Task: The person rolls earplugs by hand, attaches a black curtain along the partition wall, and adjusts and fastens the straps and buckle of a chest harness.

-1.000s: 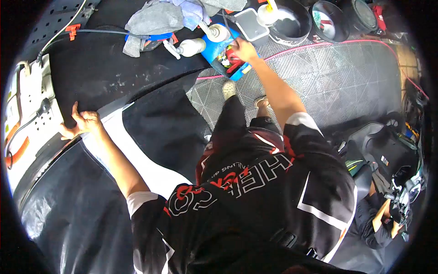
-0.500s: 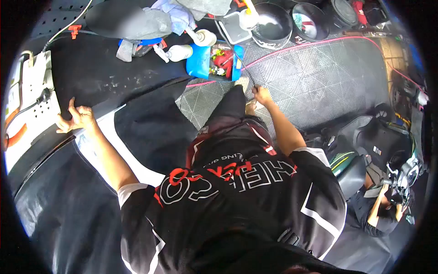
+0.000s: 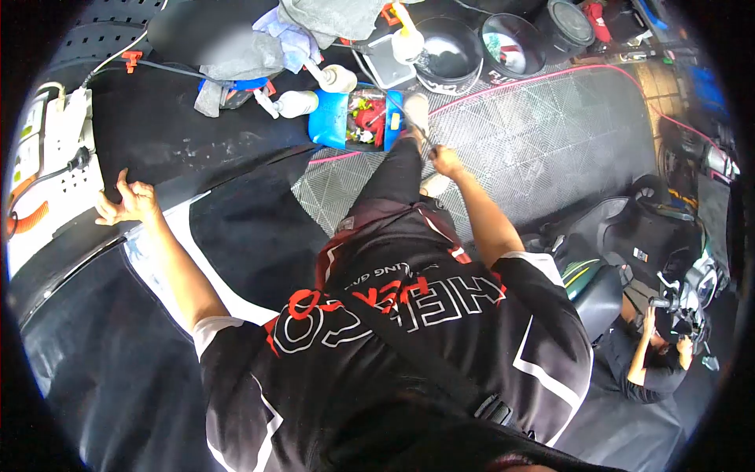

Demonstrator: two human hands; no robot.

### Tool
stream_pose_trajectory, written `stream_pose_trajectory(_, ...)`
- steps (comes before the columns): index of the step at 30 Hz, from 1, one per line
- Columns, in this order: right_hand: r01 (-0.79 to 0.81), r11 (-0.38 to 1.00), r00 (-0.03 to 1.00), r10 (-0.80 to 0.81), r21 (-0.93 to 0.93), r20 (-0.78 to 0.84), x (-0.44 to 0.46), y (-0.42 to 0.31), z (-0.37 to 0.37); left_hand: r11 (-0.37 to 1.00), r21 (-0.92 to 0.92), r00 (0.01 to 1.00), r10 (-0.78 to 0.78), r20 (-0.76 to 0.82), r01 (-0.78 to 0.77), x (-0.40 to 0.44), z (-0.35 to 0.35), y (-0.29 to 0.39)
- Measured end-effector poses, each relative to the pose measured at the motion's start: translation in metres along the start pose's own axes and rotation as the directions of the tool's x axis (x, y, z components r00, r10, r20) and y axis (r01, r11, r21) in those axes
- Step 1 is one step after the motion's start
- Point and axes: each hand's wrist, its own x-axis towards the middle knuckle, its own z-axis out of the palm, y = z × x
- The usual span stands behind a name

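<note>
My left hand (image 3: 130, 200) is open, its fingers apart, with nothing visible in it. It rests at the edge of a black surface (image 3: 181, 149), just right of a white power strip (image 3: 72, 169) with a black plug in it. My right hand (image 3: 446, 161) is closed around a thin black cable (image 3: 409, 119) above the grey floor tiles. That cable runs up past a blue bin (image 3: 328, 122) holding red and yellow-green items. My shoe (image 3: 416, 110) is beside the bin's right side.
White pump bottles (image 3: 297, 103) and grey cloths (image 3: 322, 17) sit near the bin. Black buckets (image 3: 448, 55) stand behind the textured floor tiles (image 3: 543, 141), where a pink hose (image 3: 543, 76) lies. At right, another person (image 3: 645, 362) works at a motorcycle (image 3: 598, 291).
My leg has stretched forward, bringing my shoe next to the blue bin. The view has shifted slightly. My left hand stays at the edge; my right hand still grips the cable.
</note>
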Motion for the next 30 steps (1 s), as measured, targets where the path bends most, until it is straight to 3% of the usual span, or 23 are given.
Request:
stream_pose_trajectory(2, 0.060, 0.995, 0.998, -0.059, -0.078, 0.012, 0.000, -0.003, 0.005, 0.999, 0.022, 1.000, -0.026, 0.005, 0.026, -0.003, 0.003, -0.001)
stream_pose_trajectory(6, -0.071, 0.996, 0.990, 0.065, 0.052, 0.122, -0.012, -0.020, 0.001, 0.995, 0.073, 0.997, 0.067, 0.024, -0.069, 0.017, -0.024, 0.015)
stream_pose_trajectory(8, 0.022, 0.986, 0.999, -0.016, -0.164, 0.037, -0.005, -0.010, 0.014, 0.993, 0.045, 0.993, 0.112, -0.043, -0.110, 0.028, -0.029, 0.024)
stream_pose_trajectory(10, -0.048, 0.987, 0.987, 0.071, -0.154, 0.145, 0.001, -0.008, 0.005, 0.988, 0.103, 0.993, 0.117, 0.000, -0.116, 0.030, -0.035, 0.029)
stream_pose_trajectory(11, -0.057, 0.982, 0.984, 0.085, -0.182, 0.154, 0.001, -0.010, -0.006, 0.995, -0.043, 0.992, 0.086, -0.091, -0.090, 0.031, -0.033, 0.030)
stream_pose_trajectory(12, -0.068, 0.976, 0.981, 0.104, -0.208, 0.167, -0.002, -0.011, -0.014, 0.995, -0.033, 0.989, 0.095, -0.113, -0.099, 0.030, -0.033, 0.031)
stream_pose_trajectory(14, -0.089, 0.968, 0.986, 0.119, -0.234, 0.116, -0.007, -0.011, -0.028, 0.996, -0.019, 0.994, 0.085, 0.075, -0.084, 0.038, -0.050, 0.034)
stream_pose_trajectory(15, -0.062, 0.971, 0.989, 0.090, -0.231, 0.117, -0.012, -0.011, -0.038, 0.996, 0.028, 0.994, 0.087, 0.070, -0.089, 0.036, -0.048, 0.034)
stream_pose_trajectory(16, -0.029, 0.973, 0.992, 0.056, -0.228, 0.116, -0.009, -0.008, -0.052, 0.995, -0.025, 0.994, 0.095, -0.057, -0.097, 0.032, -0.043, 0.037)
stream_pose_trajectory(20, -0.134, 0.982, 0.989, 0.141, -0.135, 0.050, -0.010, -0.001, -0.071, 0.995, -0.070, 0.989, 0.067, -0.132, -0.077, 0.038, -0.044, 0.047)
stream_pose_trajectory(21, -0.103, 0.973, 0.992, 0.116, -0.208, 0.051, -0.016, -0.006, -0.077, 0.997, -0.008, 0.990, 0.081, -0.120, -0.082, 0.039, -0.044, 0.048)
stream_pose_trajectory(27, -0.215, 0.948, 0.974, 0.193, -0.232, -0.116, -0.036, -0.007, -0.101, 0.997, -0.063, 0.988, 0.025, -0.152, -0.035, 0.035, -0.035, 0.051)
stream_pose_trajectory(28, -0.163, 0.947, 0.977, 0.116, -0.277, -0.177, -0.032, 0.005, -0.094, 0.998, -0.066, 0.987, 0.014, -0.159, -0.024, 0.034, -0.035, 0.049)
stream_pose_trajectory(30, -0.150, 0.961, 0.977, 0.109, -0.232, -0.183, -0.048, -0.010, -0.112, 1.000, -0.020, 0.995, 0.002, -0.099, -0.004, 0.028, -0.030, 0.042)
